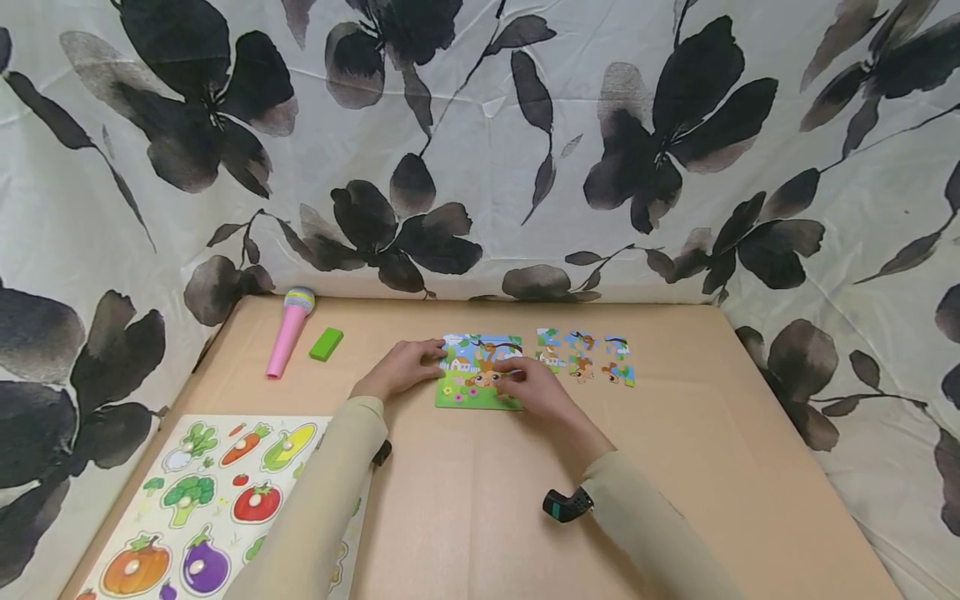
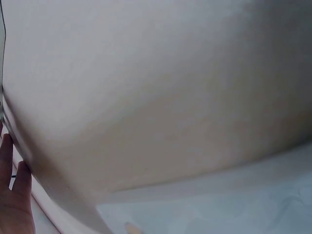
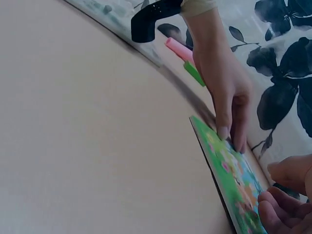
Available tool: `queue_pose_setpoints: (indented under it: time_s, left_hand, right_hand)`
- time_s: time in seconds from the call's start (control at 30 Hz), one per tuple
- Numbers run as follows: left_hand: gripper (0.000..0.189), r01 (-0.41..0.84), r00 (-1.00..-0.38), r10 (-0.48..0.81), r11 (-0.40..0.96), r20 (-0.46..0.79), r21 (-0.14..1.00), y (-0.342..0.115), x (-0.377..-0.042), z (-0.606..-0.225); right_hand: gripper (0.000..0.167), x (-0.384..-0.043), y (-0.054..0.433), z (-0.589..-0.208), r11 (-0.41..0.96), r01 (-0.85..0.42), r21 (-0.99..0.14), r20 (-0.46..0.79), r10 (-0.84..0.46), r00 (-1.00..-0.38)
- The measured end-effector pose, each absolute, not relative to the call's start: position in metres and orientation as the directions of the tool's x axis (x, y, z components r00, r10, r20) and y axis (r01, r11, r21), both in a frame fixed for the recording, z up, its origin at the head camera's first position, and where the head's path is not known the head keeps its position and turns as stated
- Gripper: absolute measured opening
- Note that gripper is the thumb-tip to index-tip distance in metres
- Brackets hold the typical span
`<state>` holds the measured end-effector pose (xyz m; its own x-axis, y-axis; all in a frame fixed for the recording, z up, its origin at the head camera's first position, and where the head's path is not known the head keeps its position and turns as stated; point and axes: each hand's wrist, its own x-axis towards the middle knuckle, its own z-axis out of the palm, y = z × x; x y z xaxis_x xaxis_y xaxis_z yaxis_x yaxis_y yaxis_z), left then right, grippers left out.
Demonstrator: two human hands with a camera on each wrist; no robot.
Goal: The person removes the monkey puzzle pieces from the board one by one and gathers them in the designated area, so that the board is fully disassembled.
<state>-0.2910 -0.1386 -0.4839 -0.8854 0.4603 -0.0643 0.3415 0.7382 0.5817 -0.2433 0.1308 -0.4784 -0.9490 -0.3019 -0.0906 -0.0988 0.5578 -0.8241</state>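
Note:
A small picture puzzle board (image 1: 474,402) with a monkey, a house and flowers lies flat on the table. At its left edge rests my left hand (image 1: 401,369), fingertips and thumb touching the border. My right hand (image 1: 538,390) is over the board's right half, its fingers bent lightly above the monkey picture. The right wrist view shows the right hand (image 3: 285,207) with a gap between thumb and fingers, and no piece is visible in it. Several loose jigsaw pieces (image 1: 581,368) with matching colours lie just right of the board.
A pink toy microphone (image 1: 286,342) and a green block (image 1: 326,344) lie at the back left of the table (image 1: 465,517). A vegetable picture board (image 1: 225,467) covers the front left, partly under my left sleeve. Floral cloth (image 1: 487,150) hangs behind and at both sides.

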Motion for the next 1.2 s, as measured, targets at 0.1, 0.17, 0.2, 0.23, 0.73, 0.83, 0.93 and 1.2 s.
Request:
queue_pose_setpoints:
  time_s: [0.1,0.17,0.2,0.23,0.73,0.83,0.93,1.2]
  left_hand:
    - [0.042,0.344,-0.886,0.461,0.736,-0.06,0.583,-0.139,-0.291,-0.484]
    - [0.042,0.338,-0.887,0.457,0.738,-0.064,0.585,-0.139,-0.291,-0.484]
    - [0.042,0.336,-0.888,0.456,0.738,-0.065,0.584,-0.139,-0.291,-0.485]
    - [0.042,0.337,-0.888,0.456,0.738,-0.064,0.584,-0.139,-0.292,-0.485]
    - [0.042,0.353,-0.889,0.457,0.715,-0.021,0.604,-0.141,-0.29,-0.488]
    - [0.041,0.354,-0.891,0.454,0.701,-0.005,0.619,-0.141,-0.289,-0.489]
    - [0.041,0.354,-0.893,0.449,0.692,0.009,0.629,-0.14,-0.288,-0.49]
    - [0.042,0.36,-0.895,0.446,0.702,0.015,0.614,-0.139,-0.289,-0.491]
  right_hand:
    - [0.03,-0.247,0.123,-0.483,0.532,-0.081,-0.843,-0.104,-0.31,-0.945]
    - [0.029,-0.248,0.12,-0.486,0.535,-0.083,-0.841,-0.105,-0.311,-0.944]
    - [0.028,-0.249,0.119,-0.488,0.542,-0.088,-0.836,-0.103,-0.312,-0.944]
    - [0.027,-0.249,0.119,-0.49,0.553,-0.093,-0.828,-0.102,-0.312,-0.945]
    - [0.028,-0.251,0.111,-0.495,0.588,-0.255,-0.767,-0.022,-0.421,-0.907]
    - [0.028,-0.251,0.11,-0.495,0.602,-0.257,-0.756,-0.027,-0.421,-0.907]
    - [0.029,-0.251,0.11,-0.496,0.616,-0.273,-0.739,-0.022,-0.427,-0.904]
    - [0.029,-0.25,0.109,-0.496,0.644,-0.298,-0.705,-0.012,-0.431,-0.902]
